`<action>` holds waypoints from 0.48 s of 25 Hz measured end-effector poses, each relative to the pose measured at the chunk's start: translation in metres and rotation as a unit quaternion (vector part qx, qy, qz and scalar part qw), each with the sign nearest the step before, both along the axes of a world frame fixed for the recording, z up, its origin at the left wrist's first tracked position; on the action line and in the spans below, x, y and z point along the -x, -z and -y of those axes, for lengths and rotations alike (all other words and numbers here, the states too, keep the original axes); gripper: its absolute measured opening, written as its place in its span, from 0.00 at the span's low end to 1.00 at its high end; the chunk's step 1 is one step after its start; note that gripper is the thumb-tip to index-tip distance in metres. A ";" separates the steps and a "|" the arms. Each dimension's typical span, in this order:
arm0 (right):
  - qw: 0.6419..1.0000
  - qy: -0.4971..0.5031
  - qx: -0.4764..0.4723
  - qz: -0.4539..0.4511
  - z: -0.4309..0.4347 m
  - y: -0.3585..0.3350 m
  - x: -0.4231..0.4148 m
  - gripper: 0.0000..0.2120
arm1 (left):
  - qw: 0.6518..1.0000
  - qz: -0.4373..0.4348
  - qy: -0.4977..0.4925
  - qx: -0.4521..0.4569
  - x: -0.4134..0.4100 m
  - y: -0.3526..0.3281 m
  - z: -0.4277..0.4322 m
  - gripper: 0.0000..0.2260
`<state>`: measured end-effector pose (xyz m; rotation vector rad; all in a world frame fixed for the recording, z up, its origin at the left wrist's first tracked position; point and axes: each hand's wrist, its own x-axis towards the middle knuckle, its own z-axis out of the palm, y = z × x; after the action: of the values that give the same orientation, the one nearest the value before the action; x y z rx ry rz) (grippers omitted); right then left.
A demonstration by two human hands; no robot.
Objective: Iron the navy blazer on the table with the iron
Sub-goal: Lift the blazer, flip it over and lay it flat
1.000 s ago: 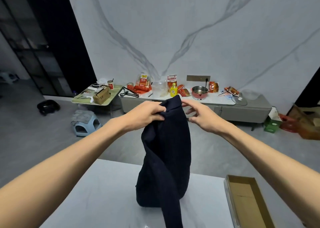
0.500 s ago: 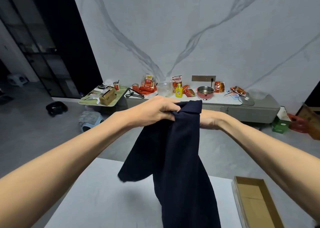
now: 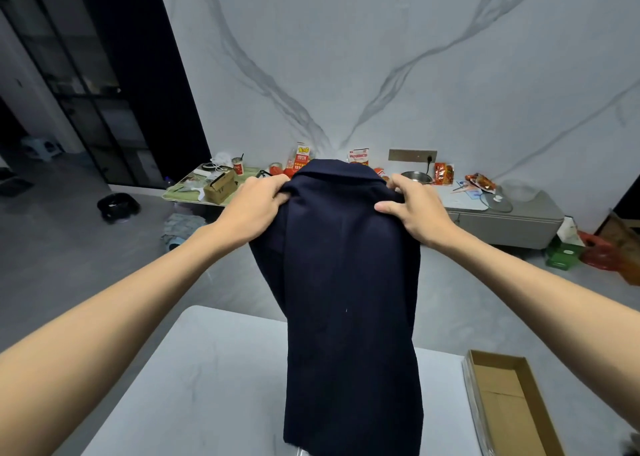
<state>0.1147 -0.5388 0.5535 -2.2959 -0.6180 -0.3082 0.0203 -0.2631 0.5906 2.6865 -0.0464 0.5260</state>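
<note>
Head: blazer [image 3: 346,282] held over white table [image 3: 207,369] (box [image 3: 498,396] at right); marble wall [image 3: 381,57].

box [image 3: 498,396] open, on my right side | far counter [image 3: 519,213]: pot [image 3: 416,177], glass lid [image 3: 496,202], snack packs [image 3: 443,173] | green counter [image 3: 180,195] left of it: carton [image 3: 220,188] | floor: green box [image 3: 562,256] on my right

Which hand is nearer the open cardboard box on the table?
Right. The right hand grips the blazer at one shoulder, up and to the left of the box; the left hand grips the other shoulder, farther left.
</note>
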 end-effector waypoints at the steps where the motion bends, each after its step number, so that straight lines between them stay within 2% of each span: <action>1: 1.000 0.011 0.001 0.023 -0.006 -0.001 0.000 0.14 | 0.999 0.000 -0.019 -0.030 0.004 0.000 -0.002 0.09; 5: 0.997 0.001 -0.009 0.080 -0.015 -0.005 0.004 0.11 | 0.990 0.016 -0.054 -0.132 0.031 0.004 -0.006 0.05; 12: 0.989 -0.088 0.036 0.112 0.024 0.018 0.013 0.12 | 0.985 -0.021 -0.070 -0.155 0.087 0.019 0.043 0.04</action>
<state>0.1016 -0.5623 0.5351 -2.2729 -0.9535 -0.4682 -0.0669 -0.3059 0.5712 3.0204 0.0803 0.5432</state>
